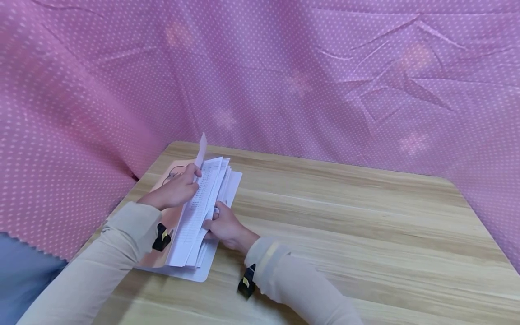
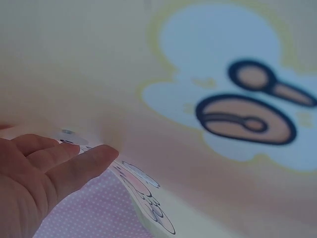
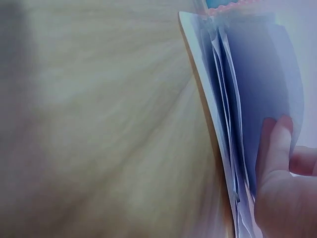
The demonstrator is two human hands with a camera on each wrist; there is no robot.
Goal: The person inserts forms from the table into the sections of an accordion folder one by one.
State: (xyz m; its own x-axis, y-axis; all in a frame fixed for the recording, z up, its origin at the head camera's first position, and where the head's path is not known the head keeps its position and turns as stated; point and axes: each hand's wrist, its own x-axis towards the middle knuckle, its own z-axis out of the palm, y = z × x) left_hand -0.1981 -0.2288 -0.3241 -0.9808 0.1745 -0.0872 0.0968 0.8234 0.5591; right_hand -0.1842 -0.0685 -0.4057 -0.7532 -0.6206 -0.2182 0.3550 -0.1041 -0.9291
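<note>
Head view: folder (image 1: 203,271) lay open at table's (image 1: 345,216) near-left corner, before dotted cloth (image 1: 284,67). Left hand (image 1: 174,189) pinched one raised sheet (image 1: 201,151) between thumb and fingers. Right hand (image 1: 225,225) curled around fanned pages (image 1: 199,207), lifting them off folder. Peach cartoon cover (image 2: 223,109) filled left wrist view.

Under my fingers (image 1: 194,174): thin matt paper sheets (image 1: 199,203), smooth printed folder cover (image 1: 172,174). Surface (image 1: 345,216) smooth pale wood grain. Backdrop (image 1: 284,67) creased dotted cloth.
</note>
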